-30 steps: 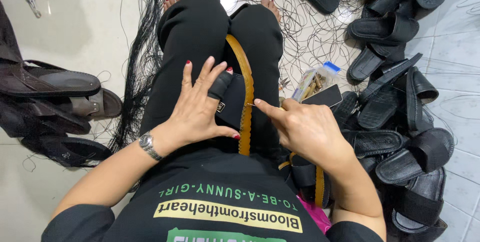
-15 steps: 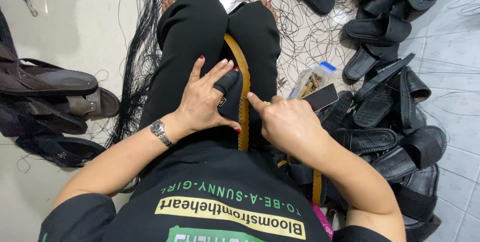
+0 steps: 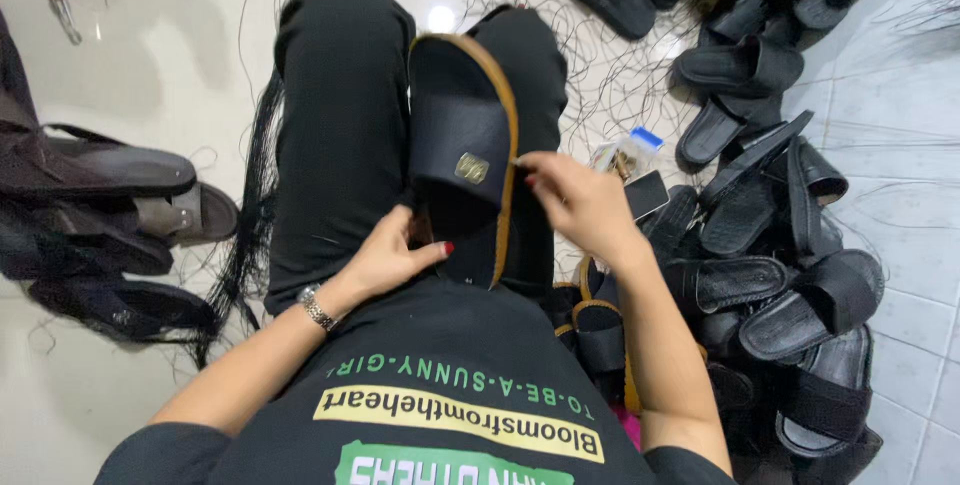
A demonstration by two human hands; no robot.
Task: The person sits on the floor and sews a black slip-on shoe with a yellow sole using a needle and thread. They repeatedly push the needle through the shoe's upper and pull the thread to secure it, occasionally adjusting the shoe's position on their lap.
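Small sandal-making workshop, tiled floor (image 3: pixel 900 75), heap of black slide sandals (image 3: pixel 780 275), loose thread offcuts (image 3: pixel 600 95) scattered about

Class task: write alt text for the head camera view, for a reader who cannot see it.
A seated person holds a black slide sandal on their lap, left hand at its heel, right hand pinching its tan edge. More black sandals are piled on the tiled floor beside them.

Left hand (image 3: pixel 388 257) sits low by the lap, palm down, fingers curled and thumb stretched out to the right, a metal watch on the wrist. Right hand (image 3: pixel 578 205) is raised a little higher, forearm angling up from the lower right, fingertips (image 3: pixel 530 177) pinched together and pointing left.
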